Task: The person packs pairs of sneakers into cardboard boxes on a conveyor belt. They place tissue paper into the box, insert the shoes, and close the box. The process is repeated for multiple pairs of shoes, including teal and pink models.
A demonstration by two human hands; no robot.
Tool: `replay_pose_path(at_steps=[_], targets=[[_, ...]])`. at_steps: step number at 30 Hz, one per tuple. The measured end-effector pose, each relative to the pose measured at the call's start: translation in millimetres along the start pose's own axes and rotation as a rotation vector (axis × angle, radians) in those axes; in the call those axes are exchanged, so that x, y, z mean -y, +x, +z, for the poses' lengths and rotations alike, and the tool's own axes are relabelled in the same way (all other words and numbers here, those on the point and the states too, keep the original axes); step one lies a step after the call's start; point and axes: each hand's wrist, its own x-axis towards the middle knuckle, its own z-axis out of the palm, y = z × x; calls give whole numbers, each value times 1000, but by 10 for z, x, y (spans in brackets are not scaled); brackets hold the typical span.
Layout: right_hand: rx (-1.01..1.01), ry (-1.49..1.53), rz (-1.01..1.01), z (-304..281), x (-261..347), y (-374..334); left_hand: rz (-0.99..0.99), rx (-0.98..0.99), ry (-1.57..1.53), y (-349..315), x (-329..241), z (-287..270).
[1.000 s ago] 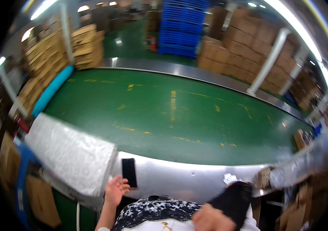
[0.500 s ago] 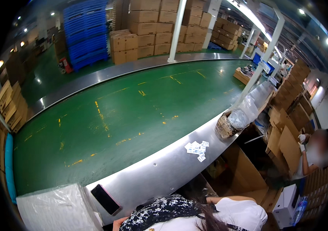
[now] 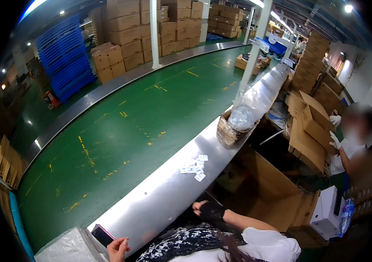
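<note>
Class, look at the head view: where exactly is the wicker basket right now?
The wicker basket sits right of centre on the metal ledge beside the green conveyor belt, beyond the small white labels.

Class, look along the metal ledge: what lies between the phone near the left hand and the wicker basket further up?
In the head view, a small scatter of white paper slips lies on the metal ledge between the phone and the wicker basket; otherwise that stretch is bare.

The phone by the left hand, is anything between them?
Nothing visible stands between them. The left hand sits at the bottom edge, fingertips right beside the dark phone lying on the metal ledge. A plastic-wrapped bundle lies on the phone's other side.
</note>
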Motion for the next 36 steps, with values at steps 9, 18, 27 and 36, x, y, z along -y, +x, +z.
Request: replay_pose_path(at_steps=[9, 18, 27, 36], targets=[[495, 451, -156, -370, -29, -558, -188, 560, 137, -27, 45, 673], [494, 657, -247, 151, -334, -530, -117, 576, 214, 19, -68, 1378], [567, 870, -451, 347, -534, -570, -29, 598, 153, -247, 294, 1438], [624, 679, -81, 362, -261, -740, 105, -78, 50, -62, 552, 832]])
